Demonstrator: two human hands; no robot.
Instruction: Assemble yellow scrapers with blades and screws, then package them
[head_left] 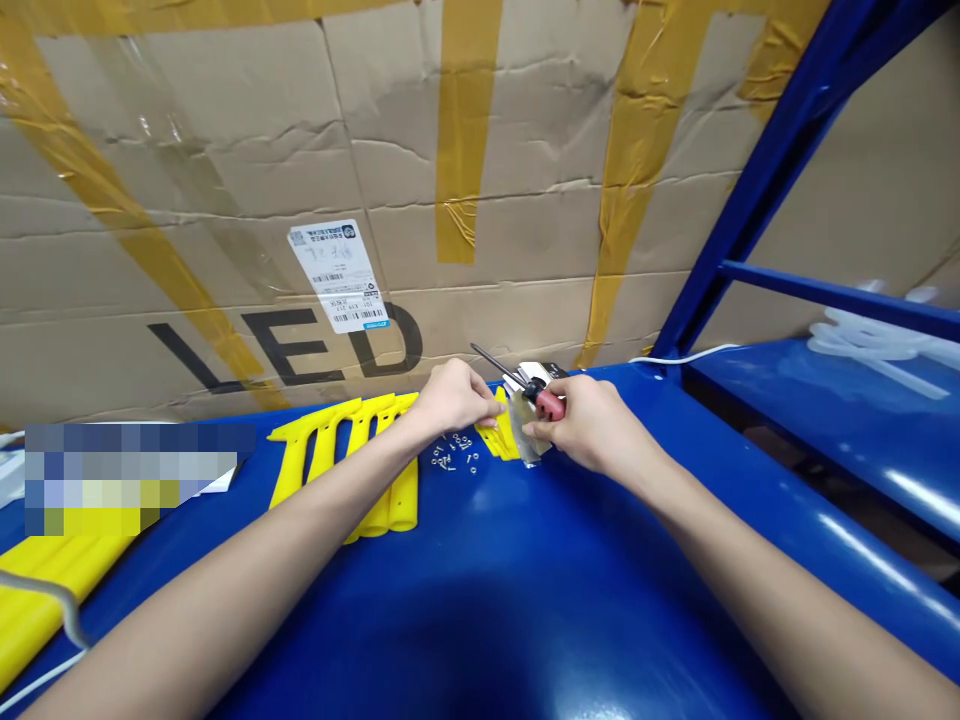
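Observation:
My right hand [592, 420] is closed around a screwdriver [550, 404] with a red and black handle, its dark shaft pointing up and to the left. Under that hand's fingers lies a clear plastic bag [527, 430]. Thumb and fingertips of my left hand [459, 393] are pinched together just beside small yellow plastic parts [501, 440]; what they hold, if anything, is too small to make out. Below it, loose screws and nuts [454, 452] are scattered on the blue surface [480, 580]. Several yellow tube-shaped pieces [403, 495] lie in a row near my left wrist.
A large taped cardboard box [525, 200] marked LED stands behind the surface. A blue metal frame [750, 215] rises at the right, with white tubing [877, 340] beyond it. More long yellow pieces [67, 580] and a grey cable [45, 588] lie at the left.

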